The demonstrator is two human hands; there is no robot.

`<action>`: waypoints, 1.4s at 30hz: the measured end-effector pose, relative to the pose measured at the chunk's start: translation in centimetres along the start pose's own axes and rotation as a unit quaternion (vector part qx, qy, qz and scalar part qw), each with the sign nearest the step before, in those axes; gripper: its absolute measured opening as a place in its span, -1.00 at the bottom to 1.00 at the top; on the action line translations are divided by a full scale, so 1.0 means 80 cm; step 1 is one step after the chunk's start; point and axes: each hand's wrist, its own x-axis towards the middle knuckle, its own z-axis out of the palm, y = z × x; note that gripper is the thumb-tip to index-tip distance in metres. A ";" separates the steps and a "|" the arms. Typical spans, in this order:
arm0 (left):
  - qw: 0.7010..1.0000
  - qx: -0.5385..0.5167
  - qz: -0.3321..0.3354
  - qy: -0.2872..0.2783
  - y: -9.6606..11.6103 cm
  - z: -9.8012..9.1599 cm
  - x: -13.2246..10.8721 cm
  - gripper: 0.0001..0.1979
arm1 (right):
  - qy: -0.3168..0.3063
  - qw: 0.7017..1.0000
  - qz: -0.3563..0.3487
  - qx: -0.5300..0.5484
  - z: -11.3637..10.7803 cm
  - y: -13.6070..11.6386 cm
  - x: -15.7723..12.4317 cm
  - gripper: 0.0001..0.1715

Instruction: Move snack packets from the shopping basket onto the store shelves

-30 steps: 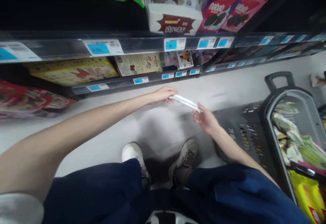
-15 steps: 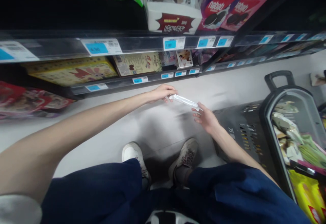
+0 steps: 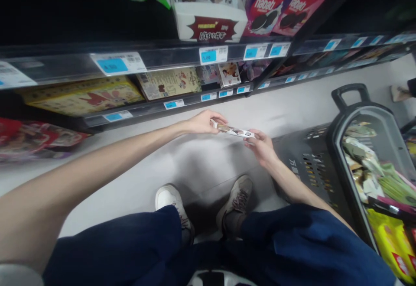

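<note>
A slim wrapped snack bar (image 3: 235, 131), white with brown and dark print, is stretched between my two hands above the floor. My left hand (image 3: 205, 122) pinches its left end, thumb and fingers closed on the wrapper. Its right end sits in the closed fingers of my right hand (image 3: 261, 145). The printed face is turned up; the lettering is too small to read. Similar-looking wrapped pieces lie in a white display box (image 3: 211, 21) on the shelf ahead.
A dark shelf (image 3: 169, 52) with blue-and-white price tags runs across the front. Nabati boxes (image 3: 264, 13) stand beside the display box. Below are yellow cartons (image 3: 87, 97). At my right is a grey shopping basket (image 3: 336, 147) holding vegetables and yellow packets (image 3: 386, 234). My shoes are on the pale floor.
The snack bar has turned over from its plain silvery-white side to its printed side. Both hands now grip its ends more closely. My view has shifted slightly right.
</note>
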 end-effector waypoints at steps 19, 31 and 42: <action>0.776 0.563 0.282 0.039 0.158 -0.064 0.033 -0.72 | 0.071 0.988 -0.071 0.113 -0.011 -0.004 0.002 -0.29; 0.770 0.396 0.158 0.474 0.198 -0.186 0.016 -0.75 | 0.015 0.988 0.057 0.142 -0.017 -0.005 -0.003 -0.62; 0.840 0.365 -0.005 0.402 0.197 -0.190 0.045 -0.68 | -0.017 0.987 0.084 0.133 -0.018 0.001 -0.001 -0.72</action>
